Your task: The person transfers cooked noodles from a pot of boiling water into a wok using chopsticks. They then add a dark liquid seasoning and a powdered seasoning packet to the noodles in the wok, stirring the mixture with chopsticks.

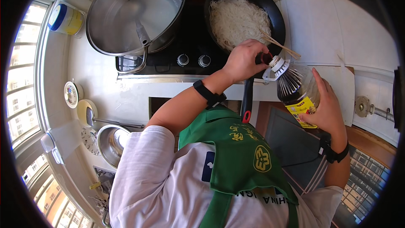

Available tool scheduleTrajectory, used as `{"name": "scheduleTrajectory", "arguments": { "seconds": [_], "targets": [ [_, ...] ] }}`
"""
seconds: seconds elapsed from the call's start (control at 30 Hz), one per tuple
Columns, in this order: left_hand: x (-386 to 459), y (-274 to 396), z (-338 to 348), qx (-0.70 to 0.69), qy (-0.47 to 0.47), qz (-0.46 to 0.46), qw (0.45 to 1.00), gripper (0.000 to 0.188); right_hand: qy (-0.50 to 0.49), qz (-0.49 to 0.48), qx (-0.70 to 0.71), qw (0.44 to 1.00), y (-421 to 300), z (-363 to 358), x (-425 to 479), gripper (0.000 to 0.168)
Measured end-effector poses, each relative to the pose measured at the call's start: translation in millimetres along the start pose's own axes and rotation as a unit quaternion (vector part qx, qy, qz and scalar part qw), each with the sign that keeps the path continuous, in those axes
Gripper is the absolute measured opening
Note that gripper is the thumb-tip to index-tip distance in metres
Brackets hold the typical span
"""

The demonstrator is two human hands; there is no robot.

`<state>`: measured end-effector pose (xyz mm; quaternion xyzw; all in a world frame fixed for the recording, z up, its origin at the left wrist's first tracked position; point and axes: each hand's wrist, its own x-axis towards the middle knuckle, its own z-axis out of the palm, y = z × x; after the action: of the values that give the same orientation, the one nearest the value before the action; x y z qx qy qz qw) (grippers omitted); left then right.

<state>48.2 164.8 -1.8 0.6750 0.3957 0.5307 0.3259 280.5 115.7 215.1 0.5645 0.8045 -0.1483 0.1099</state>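
Observation:
My left hand (248,58) pinches a dark red cap (265,57) right by the mouth of a large clear plastic bottle. My right hand (326,107) grips the body of this bottle (299,93), which has a white neck handle, a yellow label with writing and dark liquid inside. It leans with its neck towards the left hand. Behind the left hand, a black frying pan (278,22) holds a heap of pale noodles (240,22). Wooden chopsticks (281,45) rest across the pan's right side. The pan's black handle (247,98) points back towards my apron.
A big stainless steel pot (104,15) with cloudy liquid and a metal utensil stands left on the black stove (193,44). Two knobs (204,60) face me. Along the left counter are a yellow-labelled tub (66,19), a spatula (117,123) and a metal bowl (106,147).

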Motion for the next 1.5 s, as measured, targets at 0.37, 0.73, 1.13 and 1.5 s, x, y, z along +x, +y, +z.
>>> {"name": "scheduleTrajectory", "arguments": {
  "seconds": [0.37, 0.73, 1.13, 1.5],
  "targets": [
    [6.4, 4.9, -3.7, -0.006, 0.031, -0.062, 0.998, 0.039, 0.084, 0.003, 0.097, 0.992, 20.7, 33.8, -6.4, 0.119],
    [39.7, -15.7, -23.5, 0.145, 0.049, -0.064, 0.986, 0.041, 0.145, 0.025, 0.242, 0.959, 46.5, 79.9, -47.5, 0.121],
    [86.4, -31.8, -23.6, 0.643, -0.187, 0.186, 0.719, 0.014, 0.177, 0.011, 0.263, 0.948, 82.0, 104.9, -97.6, 0.118],
    [51.6, 0.2, -27.9, 0.353, -0.032, -0.025, 0.935, 0.041, 0.191, -0.024, 0.257, 0.947, 90.3, 99.5, -67.8, 0.115]
  ]
}}
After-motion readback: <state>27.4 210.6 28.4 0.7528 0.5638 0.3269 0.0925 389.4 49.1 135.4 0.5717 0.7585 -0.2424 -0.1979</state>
